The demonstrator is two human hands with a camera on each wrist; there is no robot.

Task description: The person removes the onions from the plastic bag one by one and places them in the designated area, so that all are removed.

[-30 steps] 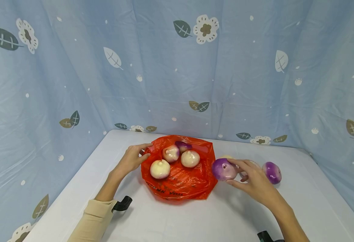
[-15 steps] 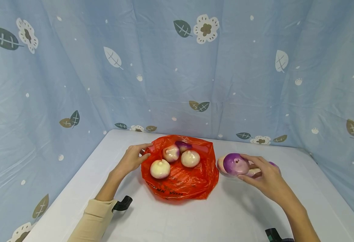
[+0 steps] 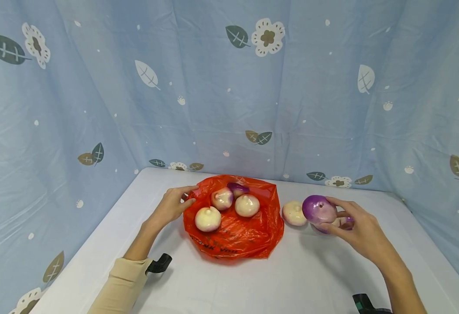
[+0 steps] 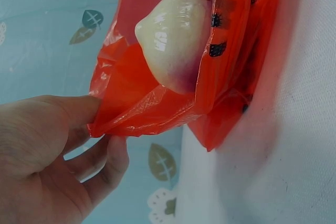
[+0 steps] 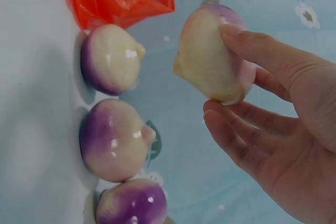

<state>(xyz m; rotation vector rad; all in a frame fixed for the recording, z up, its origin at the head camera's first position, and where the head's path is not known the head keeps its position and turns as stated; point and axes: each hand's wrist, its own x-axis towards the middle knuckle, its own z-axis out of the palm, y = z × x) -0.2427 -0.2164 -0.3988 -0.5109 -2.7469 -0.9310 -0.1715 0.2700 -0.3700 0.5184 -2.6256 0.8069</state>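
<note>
My left hand [image 3: 169, 206] pinches the left edge of a red plastic bag [image 3: 233, 240], whose mouth spreads wide. Inside the bag lie several shiny turnips, white and purple, among them a pale one [image 3: 207, 219] near the front. In my right hand [image 3: 364, 231] is a purple-topped turnip [image 3: 319, 209], gripped between thumb and fingers to the right of the bag. The right wrist view shows this turnip [image 5: 210, 59] raised off the table, its pale pointed tip facing away from the palm.
In the right wrist view, three more turnips line up on the table: a pale one [image 5: 111, 59] beside the bag, a mixed one [image 5: 115, 140], and a purple one [image 5: 134, 203]. A blue patterned curtain [image 3: 214, 109] hangs behind the white table [image 3: 268, 288].
My right hand has carried the turnip right and slightly back, away from the bag's right edge. A pale turnip beside the bag is now uncovered. The left hand stays at the bag.
</note>
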